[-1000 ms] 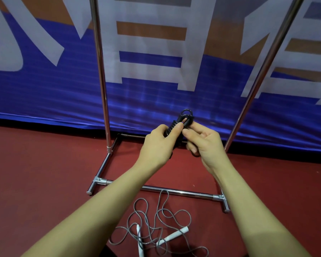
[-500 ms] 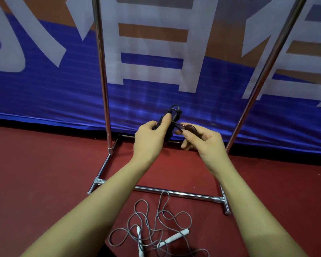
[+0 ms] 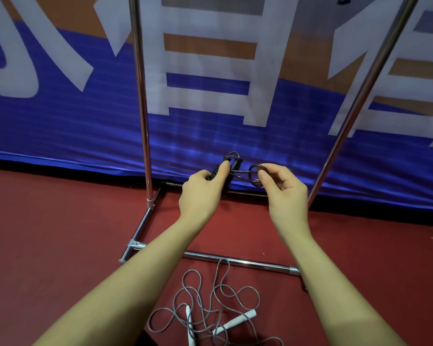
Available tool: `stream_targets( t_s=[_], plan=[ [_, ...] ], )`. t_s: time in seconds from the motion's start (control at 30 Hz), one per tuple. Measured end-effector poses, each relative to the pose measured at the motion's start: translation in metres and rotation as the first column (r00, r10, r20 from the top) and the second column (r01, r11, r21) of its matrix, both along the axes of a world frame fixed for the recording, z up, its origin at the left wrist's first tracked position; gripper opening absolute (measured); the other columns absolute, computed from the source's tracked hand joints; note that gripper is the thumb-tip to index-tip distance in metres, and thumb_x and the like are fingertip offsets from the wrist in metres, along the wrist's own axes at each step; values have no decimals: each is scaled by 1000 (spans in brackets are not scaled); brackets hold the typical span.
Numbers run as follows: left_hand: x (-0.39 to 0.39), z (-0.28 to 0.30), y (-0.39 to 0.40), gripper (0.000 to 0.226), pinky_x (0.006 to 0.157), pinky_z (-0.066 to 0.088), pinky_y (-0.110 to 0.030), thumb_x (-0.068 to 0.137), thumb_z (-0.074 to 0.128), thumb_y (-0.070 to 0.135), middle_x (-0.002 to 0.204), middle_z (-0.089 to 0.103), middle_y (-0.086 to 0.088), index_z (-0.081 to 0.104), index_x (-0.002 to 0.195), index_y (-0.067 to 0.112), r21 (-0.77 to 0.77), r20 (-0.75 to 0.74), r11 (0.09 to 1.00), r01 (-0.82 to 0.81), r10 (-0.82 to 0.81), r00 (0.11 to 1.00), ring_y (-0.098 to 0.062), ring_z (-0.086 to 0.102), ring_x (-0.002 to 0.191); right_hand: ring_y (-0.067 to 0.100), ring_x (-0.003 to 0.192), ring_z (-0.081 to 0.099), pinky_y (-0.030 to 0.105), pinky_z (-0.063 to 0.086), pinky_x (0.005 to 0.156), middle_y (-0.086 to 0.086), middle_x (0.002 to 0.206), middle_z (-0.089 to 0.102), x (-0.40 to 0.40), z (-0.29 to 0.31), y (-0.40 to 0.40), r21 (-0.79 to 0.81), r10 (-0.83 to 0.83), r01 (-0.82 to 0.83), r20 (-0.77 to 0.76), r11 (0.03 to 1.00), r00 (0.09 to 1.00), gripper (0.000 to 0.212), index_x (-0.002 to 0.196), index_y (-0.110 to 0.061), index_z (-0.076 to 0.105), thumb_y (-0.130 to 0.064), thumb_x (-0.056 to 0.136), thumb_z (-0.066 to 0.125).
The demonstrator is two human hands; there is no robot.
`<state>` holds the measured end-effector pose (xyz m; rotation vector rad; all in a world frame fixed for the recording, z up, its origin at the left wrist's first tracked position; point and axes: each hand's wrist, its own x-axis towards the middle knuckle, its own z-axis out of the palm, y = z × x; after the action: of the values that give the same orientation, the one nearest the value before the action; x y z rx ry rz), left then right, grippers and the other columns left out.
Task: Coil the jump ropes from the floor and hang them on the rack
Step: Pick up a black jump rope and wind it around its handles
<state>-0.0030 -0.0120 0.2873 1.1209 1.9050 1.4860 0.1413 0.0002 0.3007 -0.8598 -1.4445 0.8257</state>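
My left hand (image 3: 201,193) grips the two black ribbed handles of a black jump rope (image 3: 231,168), held upright in front of the blue banner. My right hand (image 3: 283,188) pinches a small loop of that rope's cord just right of the handles. A second jump rope (image 3: 210,308), grey with white handles, lies tangled on the red floor between my forearms. The chrome rack (image 3: 143,121) stands ahead, its two uprights rising out of the top of the view; its hanging bar is not in view.
The rack's base bar (image 3: 235,260) runs across the floor just beyond the grey rope, with a side foot at the left (image 3: 135,243). A blue, white and orange banner (image 3: 60,121) covers the wall behind. Red floor (image 3: 48,233) spreads to both sides.
My hands have drawn apart: the right hand has pulled a loop of black cord out to the right while the left keeps hold of the handles.
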Motion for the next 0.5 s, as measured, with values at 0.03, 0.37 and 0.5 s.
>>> stream_targets(
  t_s=[0.03,0.37,0.5],
  plan=[
    [0,-1,0,58,76,54,-48,74,48,74,59,60,-1,50,57,19,-6,1,1000,-1,1,1000,-30,59,66,7,85,63,18,46,82,-3,87,68,-1,-1,0,-30,6,-5,5,1000,1000,19,85,-26,66,-9,90,61],
    [-4,-1,2,57,73,53,-48,76,52,71,56,56,-1,41,51,21,-8,55,1000,-19,19,998,-29,56,62,5,72,55,14,40,74,2,76,59,-3,0,2,-254,160,-237,-288,938,944,6,78,-9,59,-10,82,64],
    [-1,0,0,57,65,50,-43,75,54,69,48,47,5,38,48,22,20,77,1000,-7,6,997,-27,53,58,12,67,53,25,41,75,-3,62,59,-4,-4,6,-290,31,-89,-199,953,980,23,65,-14,57,-14,85,67]
  ],
)
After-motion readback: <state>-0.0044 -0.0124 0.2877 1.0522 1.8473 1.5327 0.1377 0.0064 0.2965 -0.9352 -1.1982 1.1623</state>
